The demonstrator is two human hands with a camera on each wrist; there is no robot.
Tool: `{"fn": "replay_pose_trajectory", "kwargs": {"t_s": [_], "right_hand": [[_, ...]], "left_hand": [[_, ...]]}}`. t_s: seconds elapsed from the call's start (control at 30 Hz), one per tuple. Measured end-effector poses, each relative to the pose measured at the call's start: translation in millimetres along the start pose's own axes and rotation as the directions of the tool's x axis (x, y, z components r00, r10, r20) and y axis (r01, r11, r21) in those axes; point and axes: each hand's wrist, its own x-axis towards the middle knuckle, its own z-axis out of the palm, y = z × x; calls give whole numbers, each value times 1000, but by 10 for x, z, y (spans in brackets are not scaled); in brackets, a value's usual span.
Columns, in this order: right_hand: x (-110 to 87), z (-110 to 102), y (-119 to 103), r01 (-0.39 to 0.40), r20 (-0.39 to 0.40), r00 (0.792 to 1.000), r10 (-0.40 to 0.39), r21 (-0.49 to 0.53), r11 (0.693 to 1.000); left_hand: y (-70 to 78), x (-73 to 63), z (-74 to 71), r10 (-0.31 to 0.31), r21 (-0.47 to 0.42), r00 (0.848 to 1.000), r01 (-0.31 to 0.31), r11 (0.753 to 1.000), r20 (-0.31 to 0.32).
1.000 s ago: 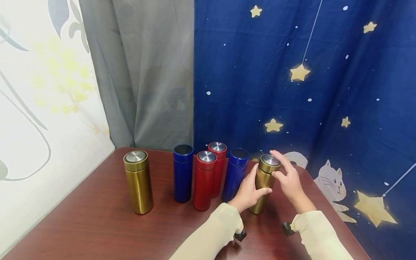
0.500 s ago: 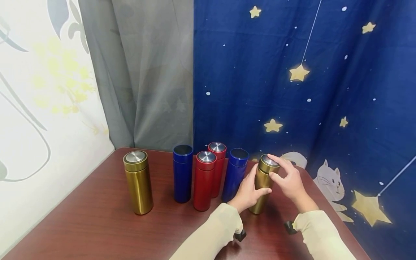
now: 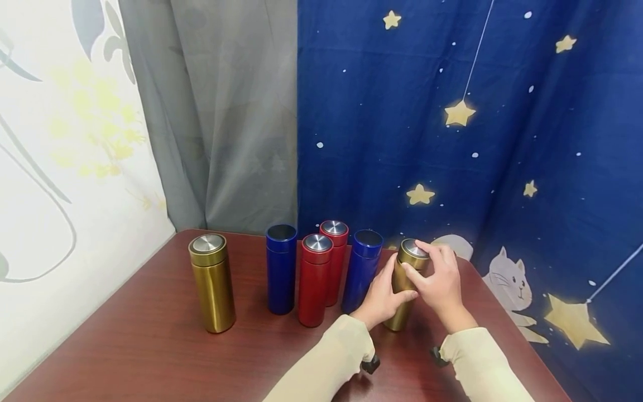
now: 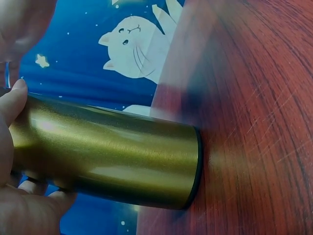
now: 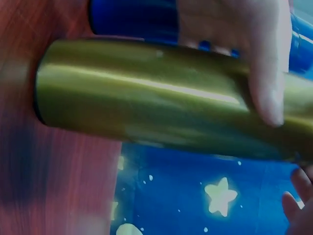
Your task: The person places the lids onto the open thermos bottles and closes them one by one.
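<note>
A gold thermos (image 3: 398, 320) stands upright on the right part of the table. My left hand (image 3: 383, 300) grips its body from the left side, the thumb lying across the front. In the left wrist view the thermos body (image 4: 112, 152) runs down to a dark base on the wood. My right hand (image 3: 442, 282) holds the silver-topped lid (image 3: 408, 258), fingertips over the top edge and thumb at the lid's lower side. The right wrist view shows the left thumb (image 5: 268, 93) across the gold body; only a few right fingers (image 5: 301, 188) appear at the edge.
Left of the held thermos stand a blue thermos (image 3: 359, 279), two red thermoses (image 3: 313, 293) one behind the other, and another blue thermos (image 3: 281, 273). A second gold thermos (image 3: 216, 296) stands farther left on the reddish-brown table (image 3: 150, 357). Curtains (image 3: 372, 139) hang behind the table.
My right hand has come in from the right and closed its fingers and thumb around the lid. The left hand and the thermos have stayed in place.
</note>
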Motion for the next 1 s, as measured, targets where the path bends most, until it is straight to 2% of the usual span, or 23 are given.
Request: {"fn": "replay_pose_trajectory", "kwargs": {"t_s": [0.1, 0.2, 0.33, 0.43, 0.5, 0.57, 0.67, 0.77, 0.87, 1.0], "right_hand": [[-23, 70, -24, 24, -83, 996, -27, -36, 999], [-26, 113, -58, 28, -129, 991, -38, -78, 997], [-17, 120, -107, -5, -119, 993, -11, -134, 991], [-7, 94, -141, -62, -58, 997, 55, -122, 991], [6, 70, -149, -121, 14, 992, 122, -68, 990], [26, 40, -149, -200, 111, 975, 195, 38, 979], [55, -26, -118, -296, 264, 936, 234, 231, 927], [95, -120, -96, -315, 358, 917, 178, 374, 872], [114, -165, -17, -276, 376, 921, 106, 436, 857], [119, -179, 76, -258, 383, 922, 65, 479, 839]], "left_hand": [[2, -9, -4, 7, 6, 1000, -7, 1000, 3], [2, -14, -11, 5, 18, 1000, -5, 1000, -1], [0, -10, -17, -6, 26, 1000, 6, 1000, -3], [-1, -8, -13, 2, 28, 1000, -2, 1000, 3], [-5, -7, -10, 6, 27, 1000, -6, 1000, 6], [-16, -8, -9, 15, 19, 1000, -15, 1000, 4], [-18, -11, -12, 13, -2, 1000, -13, 1000, 14], [0, -15, -16, 4, -17, 1000, -4, 1000, 20], [11, -13, -18, 2, -17, 1000, -2, 1000, 16], [4, -4, -20, 12, -10, 1000, -12, 1000, 5]]}}
